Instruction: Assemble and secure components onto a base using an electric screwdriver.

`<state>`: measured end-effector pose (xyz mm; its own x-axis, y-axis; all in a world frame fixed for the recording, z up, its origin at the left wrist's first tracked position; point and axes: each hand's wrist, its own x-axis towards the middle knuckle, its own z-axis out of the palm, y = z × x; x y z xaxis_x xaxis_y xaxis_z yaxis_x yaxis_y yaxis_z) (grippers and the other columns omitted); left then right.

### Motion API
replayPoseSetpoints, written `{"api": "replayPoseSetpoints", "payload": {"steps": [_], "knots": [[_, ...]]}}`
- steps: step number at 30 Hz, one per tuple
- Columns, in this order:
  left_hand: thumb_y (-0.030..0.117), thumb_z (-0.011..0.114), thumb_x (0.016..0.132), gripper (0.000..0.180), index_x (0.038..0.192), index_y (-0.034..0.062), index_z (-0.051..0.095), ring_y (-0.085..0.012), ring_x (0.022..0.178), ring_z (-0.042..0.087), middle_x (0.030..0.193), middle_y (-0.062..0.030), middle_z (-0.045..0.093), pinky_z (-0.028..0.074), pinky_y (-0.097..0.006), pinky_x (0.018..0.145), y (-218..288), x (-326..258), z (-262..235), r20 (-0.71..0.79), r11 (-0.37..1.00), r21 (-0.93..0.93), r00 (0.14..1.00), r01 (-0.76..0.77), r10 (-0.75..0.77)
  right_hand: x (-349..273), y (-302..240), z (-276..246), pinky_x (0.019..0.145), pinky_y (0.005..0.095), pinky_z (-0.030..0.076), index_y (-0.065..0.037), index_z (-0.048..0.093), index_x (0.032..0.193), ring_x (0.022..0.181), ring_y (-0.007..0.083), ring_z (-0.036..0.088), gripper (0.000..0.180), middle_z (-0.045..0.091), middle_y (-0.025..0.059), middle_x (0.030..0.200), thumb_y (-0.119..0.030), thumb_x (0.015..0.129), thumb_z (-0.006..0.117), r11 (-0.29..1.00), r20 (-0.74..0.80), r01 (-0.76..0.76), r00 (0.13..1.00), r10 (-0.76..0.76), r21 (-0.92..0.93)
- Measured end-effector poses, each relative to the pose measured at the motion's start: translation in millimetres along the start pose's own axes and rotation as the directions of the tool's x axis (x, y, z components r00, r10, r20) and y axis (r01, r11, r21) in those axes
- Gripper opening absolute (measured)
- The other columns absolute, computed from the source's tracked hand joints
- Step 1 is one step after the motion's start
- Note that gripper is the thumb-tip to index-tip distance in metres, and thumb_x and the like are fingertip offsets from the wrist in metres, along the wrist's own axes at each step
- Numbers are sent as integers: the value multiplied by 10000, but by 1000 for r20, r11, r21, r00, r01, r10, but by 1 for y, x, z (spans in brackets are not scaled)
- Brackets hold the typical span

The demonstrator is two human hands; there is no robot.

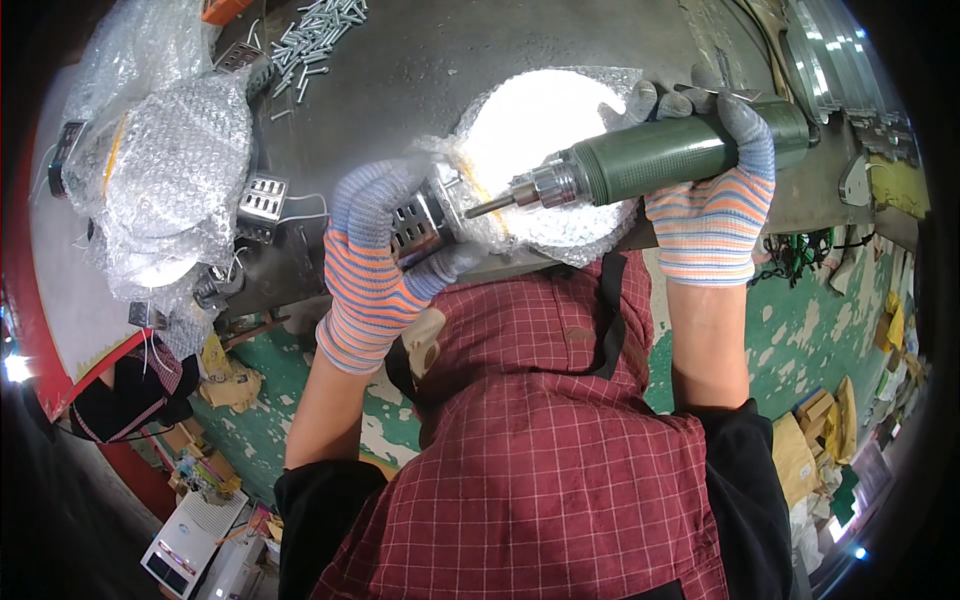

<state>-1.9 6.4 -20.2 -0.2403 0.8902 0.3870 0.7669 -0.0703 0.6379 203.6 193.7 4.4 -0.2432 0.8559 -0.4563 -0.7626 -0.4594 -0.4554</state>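
Note:
My left hand (370, 255), in a striped knit glove with grey fingers, is closed around a slotted metal housing (418, 228). This housing sits against the left side of a bright round piece (545, 115) wrapped in bubble wrap, with a yellow band near the joint. In my right hand (712, 215), gloved the same way, is a green electric screwdriver (655, 155). It lies nearly level, its metal bit (490, 208) pointing left at the housing's near right edge. Whether the tip touches a screw is too small to tell.
Loose screws (315, 40) lie in a heap at the far left of the dark worktable (420, 60). Left of me, a stack of bubble-wrapped round pieces (175, 160) has slotted metal housings (263, 205) and white wires sticking out. Metal strips (835, 55) stand at the far right.

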Motion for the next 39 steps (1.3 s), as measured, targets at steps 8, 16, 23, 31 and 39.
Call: {"api": "replayPoseSetpoints", "payload": {"steps": [8, 16, 23, 31, 39], "knots": [[387, 909, 673, 724, 1227, 52, 583, -308, 1035, 607, 1143, -143, 595, 521, -403, 880, 0, 1, 1, -14, 999, -39, 1000, 20, -20, 5, -9, 10, 837, 418, 608, -47, 688, 928, 814, 249, 691, 116, 717, 96, 906, -128, 845, 688, 997, 73, -38, 997, 33, 74], [388, 916, 661, 733, 1222, 53, 584, -304, 1031, 610, 1144, -140, 596, 519, -403, 880, 1, 0, 1, 6, 993, -69, 996, 91, -91, 10, -5, 11, 878, 422, 591, -12, 682, 969, 820, 252, 672, 166, 696, 109, 893, -126, 848, 686, 997, 42, 20, 999, -23, 72], [404, 913, 659, 744, 1230, 55, 585, -299, 1034, 609, 1146, -138, 601, 519, -402, 881, 1, 0, -2, 25, 998, -11, 998, 56, -56, 12, -3, 10, 889, 402, 577, 57, 674, 1065, 836, 255, 643, 269, 668, 125, 902, -127, 870, 655, 999, 29, 24, 999, -25, 47], [405, 912, 658, 750, 1235, 52, 589, -290, 1035, 612, 1158, -130, 606, 524, -403, 886, 0, -1, -1, 11, 996, -45, 997, 71, -71, 16, -2, 10, 830, 393, 600, 23, 695, 1034, 836, 258, 666, 235, 699, 120, 947, -140, 868, 657, 998, -1, 49, 999, -49, -33], [405, 910, 662, 765, 1252, 44, 584, -302, 1038, 623, 1169, -145, 606, 532, -404, 883, 0, 0, -1, -1, 995, -70, 997, 72, -72, 21, -3, 16, 835, 409, 606, -8, 701, 961, 831, 258, 677, 163, 710, 115, 940, -128, 855, 671, 999, -44, -34, 998, 33, -41]]}}
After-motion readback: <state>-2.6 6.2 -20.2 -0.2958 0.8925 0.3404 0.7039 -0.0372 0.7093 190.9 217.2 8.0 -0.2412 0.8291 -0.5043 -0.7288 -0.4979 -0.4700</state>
